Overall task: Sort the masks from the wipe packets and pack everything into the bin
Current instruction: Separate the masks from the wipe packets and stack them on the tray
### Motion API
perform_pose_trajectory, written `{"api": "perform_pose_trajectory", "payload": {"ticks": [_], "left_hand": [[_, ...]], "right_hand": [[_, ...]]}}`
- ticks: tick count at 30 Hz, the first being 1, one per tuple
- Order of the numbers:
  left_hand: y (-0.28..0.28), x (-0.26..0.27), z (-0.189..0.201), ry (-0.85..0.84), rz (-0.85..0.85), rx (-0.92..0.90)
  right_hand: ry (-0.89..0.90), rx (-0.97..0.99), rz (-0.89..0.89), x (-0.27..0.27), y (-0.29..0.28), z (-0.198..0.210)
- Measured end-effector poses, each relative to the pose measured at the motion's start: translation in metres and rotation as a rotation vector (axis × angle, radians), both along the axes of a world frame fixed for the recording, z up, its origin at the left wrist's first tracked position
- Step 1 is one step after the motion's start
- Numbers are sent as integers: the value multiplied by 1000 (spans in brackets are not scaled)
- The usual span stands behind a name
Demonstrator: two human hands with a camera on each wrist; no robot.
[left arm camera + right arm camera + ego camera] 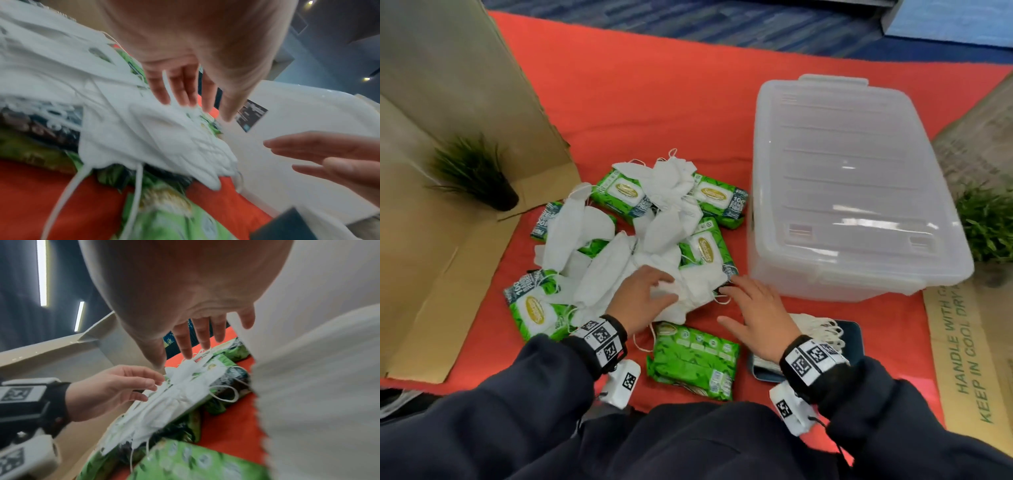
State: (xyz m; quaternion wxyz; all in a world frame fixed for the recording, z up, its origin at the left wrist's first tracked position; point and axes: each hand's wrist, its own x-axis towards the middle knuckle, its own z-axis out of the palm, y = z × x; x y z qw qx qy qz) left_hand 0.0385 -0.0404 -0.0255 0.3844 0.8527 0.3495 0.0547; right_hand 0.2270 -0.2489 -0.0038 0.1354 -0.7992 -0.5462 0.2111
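A heap of white masks lies mixed with several green wipe packets on the red cloth. My left hand rests with straight fingers on the nearest mask, an ear loop running between its fingers. My right hand hovers open beside that mask's right end, fingers spread just over it. One packet lies apart, between my wrists. The clear bin stands at right with its lid on. Behind my right wrist, a small stack of masks sits on a dark tray.
An open cardboard box with a small potted plant takes up the left side. Another plant and a printed cardboard sheet lie right of the bin. Blue carpet lies beyond the cloth.
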Motion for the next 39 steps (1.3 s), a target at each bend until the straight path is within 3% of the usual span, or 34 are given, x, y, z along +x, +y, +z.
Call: {"api": "perform_pose_trajectory", "payload": {"ticks": [3,6,9,13,21,25,28,33,39], "left_hand": [[51,-10,-11,143,147,260],[89,-23,-23,385,223,207],[106,-28,-32,478,24,235],[128,-18,-27,340,-279,133],[243,18,11,298,-175,428],[285,61,15,158,-145,353],[301,103,11,148,-181,334],[312,167,-11,273,-266,270],[334,196,-31,478,-80,65]], "right_hand": [[221,110,-68,-10,51,2],[522,146,-382,-15,109,3],[751,202,-748,-2,166,-9],[784,194,-930,30,223,-21],[663,136,-974,69,284,-31],[615,153,-1030,87,307,-33],[640,97,-1024,103,326,-37],[529,50,-1022,116,351,-51],[252,-2,-971,138,378,-57]]}}
